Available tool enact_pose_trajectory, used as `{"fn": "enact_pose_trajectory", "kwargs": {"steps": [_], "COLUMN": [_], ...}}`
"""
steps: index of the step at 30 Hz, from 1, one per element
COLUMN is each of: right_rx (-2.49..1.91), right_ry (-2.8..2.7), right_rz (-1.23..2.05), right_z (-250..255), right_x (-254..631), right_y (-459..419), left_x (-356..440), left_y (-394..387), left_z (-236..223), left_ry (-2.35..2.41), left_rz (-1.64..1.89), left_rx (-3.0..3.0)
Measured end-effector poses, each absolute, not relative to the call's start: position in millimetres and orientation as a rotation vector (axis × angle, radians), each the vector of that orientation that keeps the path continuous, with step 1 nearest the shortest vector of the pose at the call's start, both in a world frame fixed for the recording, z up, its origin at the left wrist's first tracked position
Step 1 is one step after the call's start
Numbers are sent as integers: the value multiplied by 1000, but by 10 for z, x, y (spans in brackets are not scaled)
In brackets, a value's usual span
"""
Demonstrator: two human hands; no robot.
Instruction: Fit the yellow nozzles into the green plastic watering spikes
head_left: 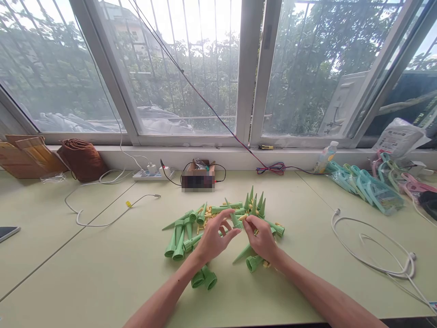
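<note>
Between the thumb and fingers of my left hand [213,237] is a tilted green plastic spike [235,219], its narrow tip pointing up and away. My right hand [262,237] pinches a small yellow plastic piece [243,217] close beside that spike. Around both hands lie several more hollow green spikes [179,241], some on their sides and some pointing up [254,207]. Small yellow pieces [200,224] are scattered among them, partly hidden behind my left hand. One green spike with an open wide end [252,263] rests below my right hand.
Toward the window stand a small box [201,166], a power strip [153,174] and a brown drawstring bag [83,159]. White cables lie at left [102,224] and right [372,271]. Bagged teal clips [372,187] and a bottle [327,157] sit at the right back.
</note>
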State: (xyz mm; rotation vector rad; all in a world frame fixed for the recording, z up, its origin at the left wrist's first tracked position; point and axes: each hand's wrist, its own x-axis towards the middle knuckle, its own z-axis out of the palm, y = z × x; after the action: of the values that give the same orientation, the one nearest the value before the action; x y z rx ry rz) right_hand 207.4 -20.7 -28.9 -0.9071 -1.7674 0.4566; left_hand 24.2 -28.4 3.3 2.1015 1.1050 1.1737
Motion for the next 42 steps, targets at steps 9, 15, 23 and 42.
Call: {"fn": "enact_pose_trajectory", "kwargs": {"steps": [9,15,23,42], "right_rx": [-899,-887,-891,-898], "right_ry": [-1747,-1697,-1712,-1722], "right_rz": [414,394,381,407], "right_z": [-260,-199,-230,-249], "right_x": [2065,2039,2038,2042], "right_y": [-206,-255,-258,-250], "left_x": [277,294,310,273], "left_y": [-309,-312,-299,-291], "left_z": [43,64,41,82], "left_ry": [1067,1073,960,1050], "left_rz": [1219,1202,1054,1133], "left_rx": [2081,1896,1902,2223]}}
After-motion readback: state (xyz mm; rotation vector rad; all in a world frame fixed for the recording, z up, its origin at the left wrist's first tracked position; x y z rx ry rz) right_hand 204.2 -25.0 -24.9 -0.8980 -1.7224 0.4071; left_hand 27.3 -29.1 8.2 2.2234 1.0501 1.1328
